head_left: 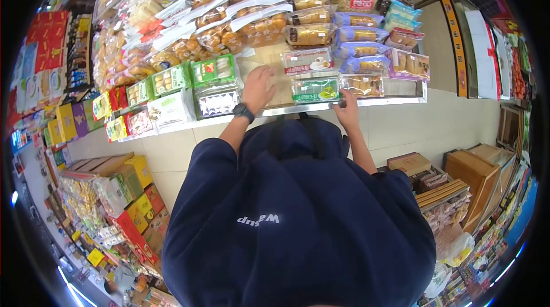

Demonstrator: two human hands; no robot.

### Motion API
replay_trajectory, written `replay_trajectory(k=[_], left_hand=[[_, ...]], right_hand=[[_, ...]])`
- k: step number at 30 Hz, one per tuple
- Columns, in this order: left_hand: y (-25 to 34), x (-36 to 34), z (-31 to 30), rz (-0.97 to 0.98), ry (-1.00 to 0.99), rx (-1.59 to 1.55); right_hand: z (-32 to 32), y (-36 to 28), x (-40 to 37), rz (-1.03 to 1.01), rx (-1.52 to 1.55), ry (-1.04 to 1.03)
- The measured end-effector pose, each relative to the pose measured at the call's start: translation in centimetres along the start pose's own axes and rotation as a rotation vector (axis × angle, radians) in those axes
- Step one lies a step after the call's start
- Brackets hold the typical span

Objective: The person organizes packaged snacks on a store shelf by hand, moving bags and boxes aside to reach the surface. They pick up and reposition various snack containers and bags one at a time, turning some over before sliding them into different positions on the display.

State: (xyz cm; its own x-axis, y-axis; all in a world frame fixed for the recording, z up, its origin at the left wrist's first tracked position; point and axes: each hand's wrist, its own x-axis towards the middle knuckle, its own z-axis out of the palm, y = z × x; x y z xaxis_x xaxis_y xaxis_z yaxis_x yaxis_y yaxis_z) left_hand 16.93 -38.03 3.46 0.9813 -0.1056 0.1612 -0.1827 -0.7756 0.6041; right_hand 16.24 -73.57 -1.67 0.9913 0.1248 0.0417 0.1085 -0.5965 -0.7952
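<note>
My left hand, with a dark watch at the wrist, lies with its fingers stretched out over a bare strip of the wooden display shelf. Just left of it is a green-framed pack of round pastries. My right hand is at the shelf's front edge, its fingers bent in at the right end of a green-labelled pastry pack. Behind that pack lies a red-and-white labelled pack. A clear pack of brown pastries sits beside my right fingertips.
Bagged breads and purple-wrapped cakes fill the rows farther back. A metal rim runs along the shelf's front. Stacked cartons stand behind me on the left, a wooden case on the right.
</note>
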Motion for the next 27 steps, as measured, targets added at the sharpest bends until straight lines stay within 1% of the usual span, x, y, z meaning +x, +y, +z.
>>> replay_trajectory(k=[2,4,5,7,8,10,14,16,19,23,25,27], left_hand=[[-2.5,-4.1,-2.9,-0.1,-0.066,0.073],[-6.0,-8.4,-4.9,-0.097,-0.016,0.188],[-7.4,-10.0,-5.9,-0.135,-0.02,0.221],[-9.0,-11.9,-8.1,-0.194,-0.111,0.397],[-9.6,-12.4,-8.6,-0.185,-0.121,0.44],[-11.0,-12.5,-9.3,-0.166,-0.135,0.529],[-12.3,-11.7,-9.9,-0.16,-0.334,0.455],[-11.2,-10.6,-11.6,-0.171,-0.426,0.404],[-11.4,-10.1,-12.1,-0.158,-0.469,0.385],[-11.7,-10.3,-11.7,-0.105,-0.466,0.389],[-10.6,-10.2,-11.8,-0.062,-0.448,0.39],[-9.4,-8.4,-10.9,-0.052,-0.433,0.378]], right_hand=[[-0.1,-0.1,0.0,-0.023,-0.003,-0.012],[-0.2,-0.6,0.1,0.005,-0.001,-0.03],[-0.3,-0.6,0.0,0.018,-0.003,-0.039],[-0.2,-0.1,-0.1,0.012,-0.012,-0.041],[-0.2,-0.1,-0.1,0.024,-0.009,-0.047],[-0.1,-0.2,0.2,0.042,-0.009,-0.063],[-0.4,-0.3,0.1,0.073,-0.027,-0.076],[-0.3,-0.1,0.0,0.075,-0.02,-0.068],[0.0,0.3,-0.1,0.073,-0.031,-0.059],[0.3,0.5,-0.1,0.063,-0.029,-0.019],[0.4,0.0,-0.1,0.061,-0.023,0.011],[0.4,-0.2,0.1,0.048,-0.027,0.032]])
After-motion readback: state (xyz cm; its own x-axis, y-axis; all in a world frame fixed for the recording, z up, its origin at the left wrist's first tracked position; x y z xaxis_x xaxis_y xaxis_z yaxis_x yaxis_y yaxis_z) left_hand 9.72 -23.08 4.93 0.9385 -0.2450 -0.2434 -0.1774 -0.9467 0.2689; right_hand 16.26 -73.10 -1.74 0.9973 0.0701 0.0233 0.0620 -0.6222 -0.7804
